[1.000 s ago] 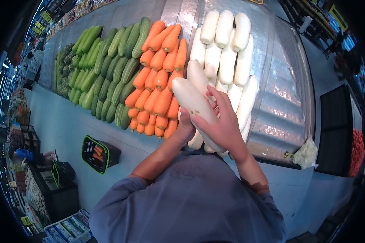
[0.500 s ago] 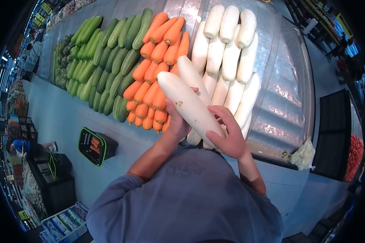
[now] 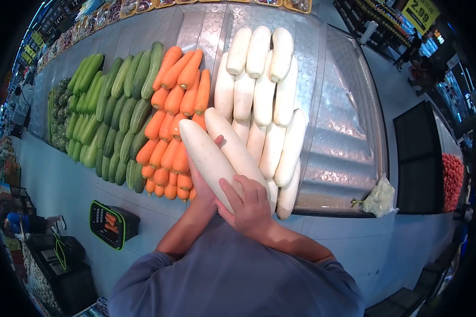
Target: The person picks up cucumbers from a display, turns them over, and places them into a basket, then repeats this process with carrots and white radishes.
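A large white radish [image 3: 207, 156] lies slantwise across both my hands, its rounded tip up and to the left. My left hand [image 3: 202, 185] cups it from the left and below, and one fingertip shows over its far side. Across the lower end, my right hand [image 3: 253, 208] has its fingers bent over the skin, hiding that end. Just behind, a second white radish [image 3: 239, 150] lies at nearly the same slant. The stacked white radishes [image 3: 274, 108] rise beyond my hands on the metal display counter [image 3: 338, 121], and piled carrots [image 3: 169, 129] are to the left.
Cucumbers [image 3: 124, 113] and green gourds [image 3: 84, 116] continue the row leftward. A black basket with a green rim [image 3: 133, 226] holding carrots stands on the floor at left. A plastic-wrapped vegetable [image 3: 381, 198] sits at the counter's right corner. At far left is a person [image 3: 29, 223].
The held radish has turned, so its brown marks no longer show. My right hand has moved from gripping its right side to lying across its lower end. The whole view has shifted.
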### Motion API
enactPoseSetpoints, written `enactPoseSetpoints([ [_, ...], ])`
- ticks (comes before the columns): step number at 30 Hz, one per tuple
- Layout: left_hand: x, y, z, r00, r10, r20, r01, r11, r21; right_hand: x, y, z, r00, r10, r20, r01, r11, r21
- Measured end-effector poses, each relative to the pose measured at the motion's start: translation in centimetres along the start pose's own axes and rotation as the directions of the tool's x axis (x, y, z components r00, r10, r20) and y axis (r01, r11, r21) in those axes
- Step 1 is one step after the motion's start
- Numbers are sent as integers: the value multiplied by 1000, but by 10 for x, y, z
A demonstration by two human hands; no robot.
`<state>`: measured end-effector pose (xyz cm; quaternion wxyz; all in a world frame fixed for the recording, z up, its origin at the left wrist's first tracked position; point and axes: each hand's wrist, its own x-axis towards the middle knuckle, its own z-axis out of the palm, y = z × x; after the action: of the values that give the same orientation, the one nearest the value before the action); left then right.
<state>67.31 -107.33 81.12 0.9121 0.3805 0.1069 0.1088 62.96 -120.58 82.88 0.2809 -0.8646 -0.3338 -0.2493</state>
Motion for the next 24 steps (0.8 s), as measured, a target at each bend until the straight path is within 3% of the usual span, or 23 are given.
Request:
enactPoseSetpoints([
  [1,0,2,-2,999,-14,-28,14,1000,3,6,3,-5,1000,-7,-4,7,1000,-18],
  [3,4,4,-17,1000,-24,1,25,998,-60,22,6,-18,993,-12,117,-19,966,257],
  [4,6,6,-23,998,-36,-42,30,989,-142,33,13,-23,996,-1,84,-30,929,370],
  [5,9,9,-22,995,-52,-83,32,974,-222,42,26,-23,997,-5,77,-23,934,356],
  [6,9,11,-20,991,57,-120,-58,998,-1,51,44,-20,995,99,-12,-86,914,396],
  [7,6,17,-16,992,61,-108,-63,998,-10,62,62,-17,975,202,-97,-140,886,442],
  [9,-2,29,-17,991,-122,46,131,925,-357,101,102,-11,893,438,-103,-326,787,523],
  [10,3,28,-30,991,-119,66,125,987,-105,119,128,-1,870,473,-140,-379,823,423],
  [11,2,32,-28,991,-110,78,118,987,-109,135,155,12,846,501,-183,-431,844,319],
  [12,-2,38,-25,990,-122,73,133,976,-171,149,178,24,849,492,-195,-421,851,315],
  [14,-12,54,-16,987,-148,67,161,942,-296,171,212,46,856,458,-240,-457,887,64],
  [15,-17,60,-14,985,-162,63,174,918,-357,177,220,53,859,448,-249,-448,892,58],
  [17,-21,61,-21,984,-166,66,179,888,-425,191,229,65,840,503,-205,-526,847,-78],
  [22,-10,43,-83,992,-123,29,126,946,-297,203,231,84,826,504,-252,-543,832,-116],
  [24,-24,66,-51,994,-104,-37,87,946,-312,209,231,82,820,510,-260,-548,831,-97],
])
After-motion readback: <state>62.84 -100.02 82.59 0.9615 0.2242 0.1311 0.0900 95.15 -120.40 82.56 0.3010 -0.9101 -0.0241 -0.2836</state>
